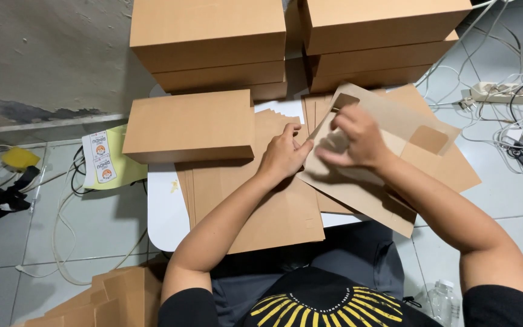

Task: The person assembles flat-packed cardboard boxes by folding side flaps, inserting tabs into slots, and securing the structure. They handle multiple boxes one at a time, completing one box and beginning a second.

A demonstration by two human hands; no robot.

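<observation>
Stacks of assembled kraft cardboard boxes [208, 36] stand at the far edge of the small white table [166, 224], well beyond the hands. Nearer, a pile of flat box blanks [261, 212] covers the tabletop. On it lies the windowed flat blank [388, 151], its long axis slanting from near centre toward far right. The left hand [282, 156] pinches its near-left edge; the right hand [358, 140] presses fingers onto its upper face, half curled.
</observation>
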